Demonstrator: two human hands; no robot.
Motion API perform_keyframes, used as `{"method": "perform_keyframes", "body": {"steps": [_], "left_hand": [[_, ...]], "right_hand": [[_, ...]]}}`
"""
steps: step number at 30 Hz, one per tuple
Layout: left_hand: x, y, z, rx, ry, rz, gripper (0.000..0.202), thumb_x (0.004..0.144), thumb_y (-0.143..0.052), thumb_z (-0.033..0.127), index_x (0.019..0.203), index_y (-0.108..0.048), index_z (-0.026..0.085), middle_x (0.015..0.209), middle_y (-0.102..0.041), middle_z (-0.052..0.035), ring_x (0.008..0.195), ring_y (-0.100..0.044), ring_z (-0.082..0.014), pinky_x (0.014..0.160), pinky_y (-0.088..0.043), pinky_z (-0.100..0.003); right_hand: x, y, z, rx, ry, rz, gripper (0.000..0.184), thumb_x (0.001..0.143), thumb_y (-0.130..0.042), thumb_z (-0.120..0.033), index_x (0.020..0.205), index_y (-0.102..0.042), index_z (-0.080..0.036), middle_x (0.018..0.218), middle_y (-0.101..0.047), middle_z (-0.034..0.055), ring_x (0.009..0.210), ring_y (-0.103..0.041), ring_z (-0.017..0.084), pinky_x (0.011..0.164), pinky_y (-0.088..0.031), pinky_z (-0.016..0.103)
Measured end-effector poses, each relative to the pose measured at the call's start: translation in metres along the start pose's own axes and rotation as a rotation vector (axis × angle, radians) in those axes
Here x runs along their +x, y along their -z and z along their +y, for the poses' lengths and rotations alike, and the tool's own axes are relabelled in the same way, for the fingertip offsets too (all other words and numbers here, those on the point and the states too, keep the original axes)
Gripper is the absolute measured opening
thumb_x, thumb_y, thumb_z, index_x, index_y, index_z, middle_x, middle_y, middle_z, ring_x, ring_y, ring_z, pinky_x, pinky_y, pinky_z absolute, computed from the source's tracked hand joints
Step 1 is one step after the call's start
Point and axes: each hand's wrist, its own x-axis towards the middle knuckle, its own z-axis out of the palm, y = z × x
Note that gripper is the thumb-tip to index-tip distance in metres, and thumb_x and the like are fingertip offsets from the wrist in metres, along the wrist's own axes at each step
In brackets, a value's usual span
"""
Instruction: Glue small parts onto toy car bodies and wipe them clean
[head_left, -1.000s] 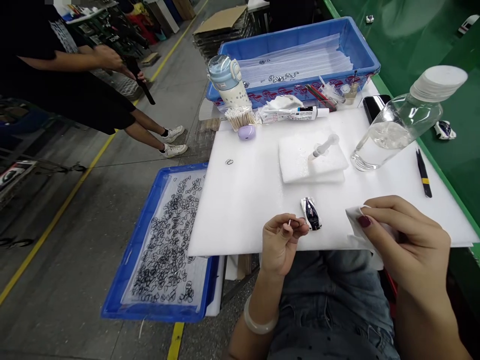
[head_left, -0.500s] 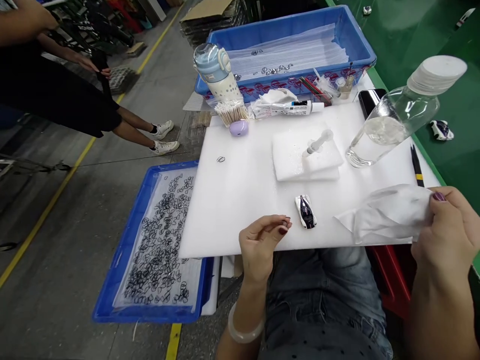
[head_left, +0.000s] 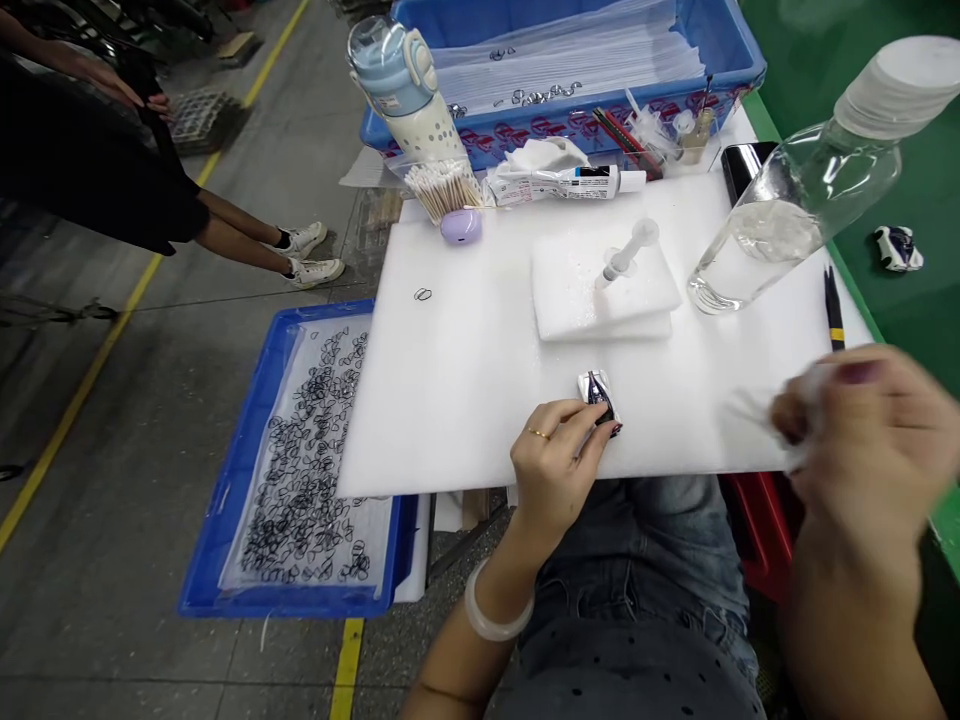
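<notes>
At the near edge of the white foam board, my left hand (head_left: 559, 452) has its thumb and fingers closed on the near end of a small white and dark toy car (head_left: 596, 388). The fingertips cover part of the car. Blurred by motion, my right hand (head_left: 874, 430) grips a crumpled white cloth (head_left: 814, 385), most of it hidden in the fist. Beyond the car lies a folded white foam pad (head_left: 562, 290) with a small syringe (head_left: 628, 255) on it. Black-tipped tweezers (head_left: 834, 310) rest close to my right hand.
A clear bottle of liquid (head_left: 757, 240) stands on the right, a blue drinking bottle (head_left: 409, 95) at the back left. A white tube (head_left: 585, 183) and cotton swabs (head_left: 442, 188) lie behind. Blue trays (head_left: 281, 330) hold small dark rings. A person (head_left: 82, 170) stands at left.
My left hand has moved from beside the toy car onto it. My right hand has gathered the cloth, which hung spread out before, into its fist.
</notes>
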Motion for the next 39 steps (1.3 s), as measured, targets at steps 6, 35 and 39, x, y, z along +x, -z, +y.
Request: {"method": "perform_keyframes", "body": {"steps": [6,35,39], "left_hand": [[0.0,-0.001,-0.001,-0.019,0.049,-0.023,0.015,0.084,-0.077,0.021,0.098,-0.075,0.017,0.09,-0.072,-0.0052,0.082,-0.071,-0.0181,0.072,-0.063,-0.032],[0.005,0.008,-0.003,-0.145,0.274,-0.129,0.02,0.082,-0.074,0.012,0.101,-0.075,0.019,0.112,-0.074,-0.0072,0.104,-0.071,-0.0216,0.091,-0.062,-0.041],[0.005,0.009,-0.004,-0.149,0.283,-0.131,0.021,0.082,-0.073,0.011,0.1,-0.074,0.02,0.111,-0.074,-0.0066,0.103,-0.07,-0.0222,0.091,-0.061,-0.042]], "right_hand": [[-0.001,-0.051,-0.001,-0.294,0.053,-0.608,0.015,0.092,-0.059,-0.032,0.083,-0.06,-0.02,0.064,-0.055,-0.0021,0.056,-0.046,0.012,0.054,-0.033,0.026],[-0.002,-0.063,0.009,-0.45,0.202,-0.64,0.012,0.092,-0.056,-0.028,0.085,-0.059,-0.018,0.079,-0.062,0.0027,0.065,-0.052,0.014,0.058,-0.036,0.027],[-0.002,-0.063,0.009,-0.443,0.209,-0.62,0.012,0.091,-0.057,-0.028,0.084,-0.06,-0.018,0.078,-0.063,0.0028,0.064,-0.053,0.014,0.057,-0.036,0.027]]}}
